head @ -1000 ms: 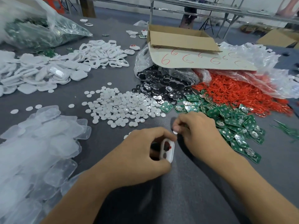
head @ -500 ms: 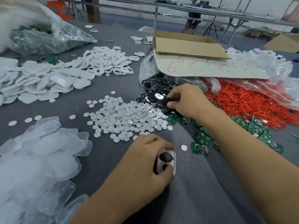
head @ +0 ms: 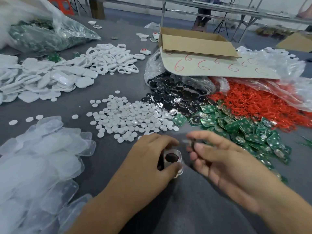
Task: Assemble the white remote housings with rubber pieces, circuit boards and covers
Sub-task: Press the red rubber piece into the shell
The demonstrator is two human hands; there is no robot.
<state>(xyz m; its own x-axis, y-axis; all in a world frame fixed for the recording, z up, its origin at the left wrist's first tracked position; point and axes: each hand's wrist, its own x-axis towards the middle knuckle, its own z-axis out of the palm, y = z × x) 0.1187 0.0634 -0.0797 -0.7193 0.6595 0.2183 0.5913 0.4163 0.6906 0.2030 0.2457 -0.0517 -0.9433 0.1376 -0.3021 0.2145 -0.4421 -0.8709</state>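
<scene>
The white remote housing (head: 179, 164) was gripped at the centre by the left hand (head: 148, 154) on the grey table (head: 194, 210), with a dark rubber piece (head: 171, 157) seated in it. At 3 o'clock, just beside it, a small blurred dark piece (head: 191, 144) was pinched by the right hand (head: 219, 159). Bare cloth was left open only at 6 o'clock. An open cardboard box (head: 194, 44) stood at 1 o'clock, its contents hidden. Dark round pieces (head: 177, 93) were spilled from a clear bag (head: 152, 68) beneath it. Green boards (head: 33, 38) were held in another bag (head: 74, 31) at 11 o'clock.

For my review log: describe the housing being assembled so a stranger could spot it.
On the grey table, look nearer than the white discs. The left hand grips a white housing; unlike the loose housings far left, it has a dark piece inside.
</scene>
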